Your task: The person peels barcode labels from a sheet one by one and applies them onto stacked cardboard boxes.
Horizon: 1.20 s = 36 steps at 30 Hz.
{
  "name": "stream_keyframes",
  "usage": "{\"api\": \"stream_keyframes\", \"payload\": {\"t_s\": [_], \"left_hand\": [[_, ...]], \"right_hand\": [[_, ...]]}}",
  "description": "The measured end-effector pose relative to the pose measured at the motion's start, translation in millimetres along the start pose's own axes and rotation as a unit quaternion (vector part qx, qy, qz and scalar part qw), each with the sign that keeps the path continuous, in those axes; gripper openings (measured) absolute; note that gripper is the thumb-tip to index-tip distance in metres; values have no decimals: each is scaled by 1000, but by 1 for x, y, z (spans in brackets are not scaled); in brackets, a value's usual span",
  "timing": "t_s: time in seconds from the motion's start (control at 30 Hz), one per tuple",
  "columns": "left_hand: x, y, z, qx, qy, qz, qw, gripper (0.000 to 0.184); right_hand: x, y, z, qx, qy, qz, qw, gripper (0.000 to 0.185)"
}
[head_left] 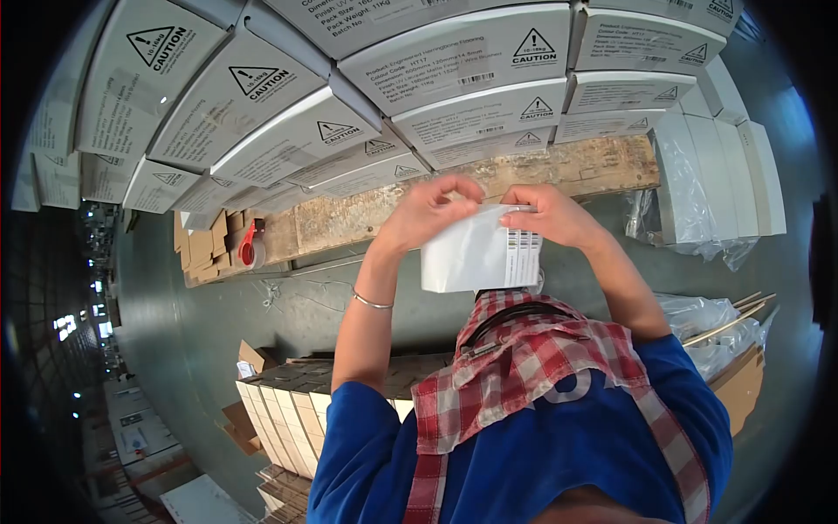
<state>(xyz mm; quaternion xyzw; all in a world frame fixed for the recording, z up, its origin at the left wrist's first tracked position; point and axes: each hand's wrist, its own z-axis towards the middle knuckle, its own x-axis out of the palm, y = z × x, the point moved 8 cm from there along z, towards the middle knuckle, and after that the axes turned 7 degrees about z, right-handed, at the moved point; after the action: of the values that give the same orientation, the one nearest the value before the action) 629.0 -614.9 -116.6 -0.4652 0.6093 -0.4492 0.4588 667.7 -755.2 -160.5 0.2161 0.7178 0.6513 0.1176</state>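
Note:
A stack of white label sheets [467,253] is up in front of my chest, with printed barcode strips along its right side. My right hand [550,214] grips its upper right edge, the thumb lying on the near face. At the upper left edge my left hand [436,208] has its fingers curled in, thumb close to the fingertips. Whatever sits between those fingertips is too small to make out. Beyond both hands runs a worn wooden plank [349,217] beneath stacked white cartons [476,61] printed with caution triangles and flooring details.
A red tape dispenser [250,244] lies on the plank's left end beside folded cardboard pieces [203,244]. Plastic-wrapped white boxes [720,175] stand at right. Stacked wood pieces [288,410] are at lower left. Plastic film [698,319] and thin sticks [738,316] lie at lower right.

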Motion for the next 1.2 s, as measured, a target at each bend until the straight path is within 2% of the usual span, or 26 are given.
{"api": "stream_keyframes", "payload": {"t_s": [0.07,0.1,0.13,0.2,0.23,0.27,0.33,0.37,0.47,0.67,0.77,0.8,0.87,0.9,0.93,1.0,1.03,1.07,1.13,1.17,1.2], "left_hand": [[15,9,-9,-45,77,100,991,14],[16,10,-12,-46,76,99,991,14],[17,15,-16,-80,78,53,992,16],[20,27,-23,-146,81,-40,985,21],[20,29,-26,-147,79,-41,985,21],[23,32,-28,-151,90,-89,980,22],[29,37,-34,-158,112,-184,964,24],[30,42,-36,-159,110,-185,964,24],[40,48,-38,-156,135,-296,933,26],[43,56,-43,-157,112,-315,929,26],[39,72,-43,-163,90,-307,933,24],[30,80,-42,-145,55,-276,948,21],[14,91,-41,-109,-15,-214,971,16],[14,95,-42,-111,-14,-215,970,16],[6,98,-42,-103,-54,-110,987,13],[-11,98,-42,-81,-130,103,983,7],[-9,101,-40,-82,-128,102,983,7],[-7,89,-35,-5,-136,183,974,7],[7,67,-32,145,-149,337,918,8],[10,69,-29,144,-150,337,918,8],[8,77,-25,96,-167,259,946,8]], "right_hand": [[4,9,-5,14,-25,-56,998,23],[5,11,-7,21,-36,-84,996,22],[9,13,-8,22,-34,-84,996,22],[13,29,-13,-61,-55,-31,996,22],[13,36,-15,-101,-64,-4,993,22],[12,38,-16,-101,-62,-4,993,22],[18,50,-17,-162,-5,-87,983,24],[23,56,-19,-191,23,-129,973,26],[26,64,-20,-205,40,-140,968,20],[24,63,-22,-206,38,-158,965,12],[17,67,-27,-255,-29,-183,949,12],[15,66,-27,-254,-28,-183,949,12],[-7,65,-30,-251,-127,-249,927,11],[-16,66,-32,-246,-176,-282,910,10],[-19,64,-30,-244,-178,-282,911,10],[-41,49,-25,-201,-260,-202,923,9],[-50,40,-24,-178,-300,-160,924,8],[-50,34,-21,-177,-300,-160,923,8],[-52,20,-14,-165,-327,-154,918,7],[-54,13,-10,-159,-339,-150,915,7],[-52,6,-7,-157,-337,-149,916,7]]}}
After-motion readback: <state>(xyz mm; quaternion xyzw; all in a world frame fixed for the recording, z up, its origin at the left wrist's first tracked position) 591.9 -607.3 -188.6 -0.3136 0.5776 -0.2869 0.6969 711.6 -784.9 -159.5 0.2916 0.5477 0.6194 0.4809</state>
